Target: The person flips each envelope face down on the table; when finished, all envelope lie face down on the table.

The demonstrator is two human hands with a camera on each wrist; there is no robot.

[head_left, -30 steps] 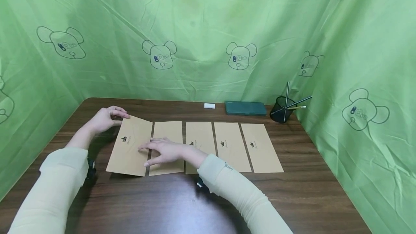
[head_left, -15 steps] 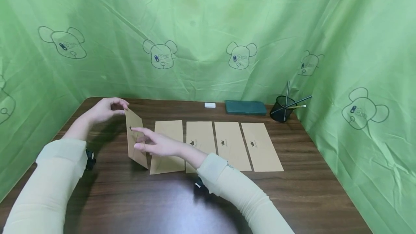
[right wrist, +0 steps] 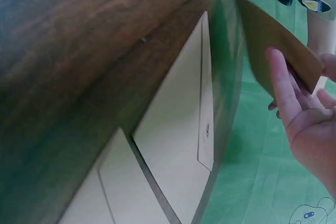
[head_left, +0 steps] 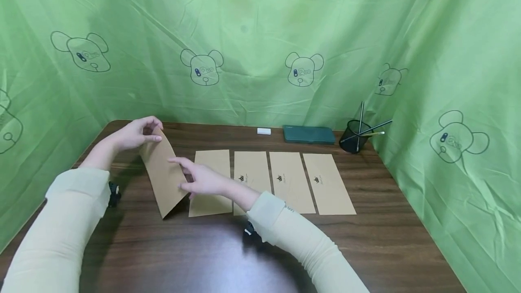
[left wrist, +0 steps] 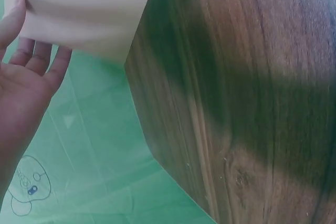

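Observation:
In the head view, a brown kraft envelope (head_left: 163, 173) stands lifted and slanted at the left, its plain face showing. My left hand (head_left: 138, 134) pinches its top corner; the left wrist view shows the thumb on one side of the paper (left wrist: 84, 17) and fingers behind it. My right hand (head_left: 203, 180) is at the envelope's right edge, index finger and thumb over the face. From the right wrist, fingertips peek out past that edge, so the paper appears pinched; its grip is partly hidden. Beside it lie several flat matching envelopes (head_left: 213, 162), some showing crown prints.
Along the back of the dark wooden table (head_left: 183, 257) lie a white eraser (head_left: 263, 131) and a dark green case (head_left: 308, 134). A black mesh pen cup (head_left: 351, 138) with several pens or pencils stands at the back right. Green curtain (head_left: 252, 21) surrounds the table.
The leftmost envelope has been raised and turned, its printed face swinging away and its plain face coming into view. The left hand moved slightly up; the right hand stayed near the envelope's right edge.

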